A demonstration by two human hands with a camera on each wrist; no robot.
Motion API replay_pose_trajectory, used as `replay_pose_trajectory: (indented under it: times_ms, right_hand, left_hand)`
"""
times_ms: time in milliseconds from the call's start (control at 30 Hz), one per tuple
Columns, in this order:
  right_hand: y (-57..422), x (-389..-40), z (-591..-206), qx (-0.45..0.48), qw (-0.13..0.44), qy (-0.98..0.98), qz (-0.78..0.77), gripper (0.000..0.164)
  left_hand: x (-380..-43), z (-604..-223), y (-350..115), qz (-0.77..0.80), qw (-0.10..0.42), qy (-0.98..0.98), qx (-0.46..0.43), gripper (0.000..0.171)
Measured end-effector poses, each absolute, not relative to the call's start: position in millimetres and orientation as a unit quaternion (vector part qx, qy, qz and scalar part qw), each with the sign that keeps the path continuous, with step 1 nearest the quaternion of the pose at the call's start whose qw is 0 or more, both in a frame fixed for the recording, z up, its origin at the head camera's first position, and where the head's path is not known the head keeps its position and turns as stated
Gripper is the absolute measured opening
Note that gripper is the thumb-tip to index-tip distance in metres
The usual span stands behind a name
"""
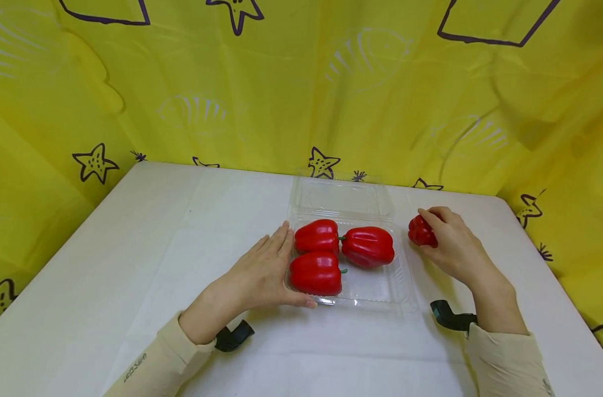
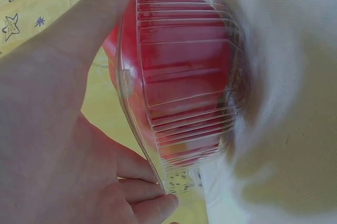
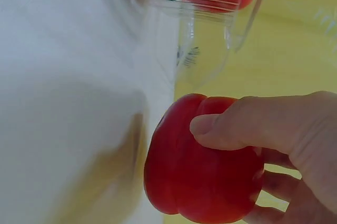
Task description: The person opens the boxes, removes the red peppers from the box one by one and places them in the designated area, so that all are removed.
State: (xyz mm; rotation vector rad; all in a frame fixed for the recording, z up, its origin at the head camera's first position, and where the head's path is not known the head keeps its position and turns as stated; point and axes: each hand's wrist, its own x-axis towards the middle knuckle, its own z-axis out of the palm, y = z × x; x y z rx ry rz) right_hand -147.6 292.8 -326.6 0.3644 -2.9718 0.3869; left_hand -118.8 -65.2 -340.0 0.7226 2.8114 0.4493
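Note:
My right hand (image 1: 450, 240) grips a red bell pepper (image 1: 421, 231) to the right of a clear plastic container (image 1: 371, 286). In the right wrist view the thumb lies across this pepper (image 3: 205, 166) and the fingers go behind it. Three more red bell peppers are in the container: one at back left (image 1: 317, 236), one at front left (image 1: 315, 274) and one on the right side (image 1: 368, 247). With fingers straight and thumb spread, my left hand (image 1: 261, 275) rests against the container's left rim and front corner. The left wrist view shows its ribbed wall (image 2: 184, 55).
Behind the peppers the container's clear lid (image 1: 341, 197) lies folded back on the white table (image 1: 182, 264). A yellow curtain (image 1: 281, 99) with drawn stars and fish hangs along the back and sides. Black wrist mounts (image 1: 452, 317) stick out near both wrists.

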Motion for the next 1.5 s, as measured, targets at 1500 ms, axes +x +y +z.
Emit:
replay_pose_trajectory:
  times_ms: [1500]
  right_hand:
    - [289.9, -153.0, -338.8, 0.104, 0.052, -0.987, 0.115, 0.056]
  left_hand:
    - [-118.4, -339.5, -64.6, 0.155, 0.101, 0.952, 0.245, 0.130]
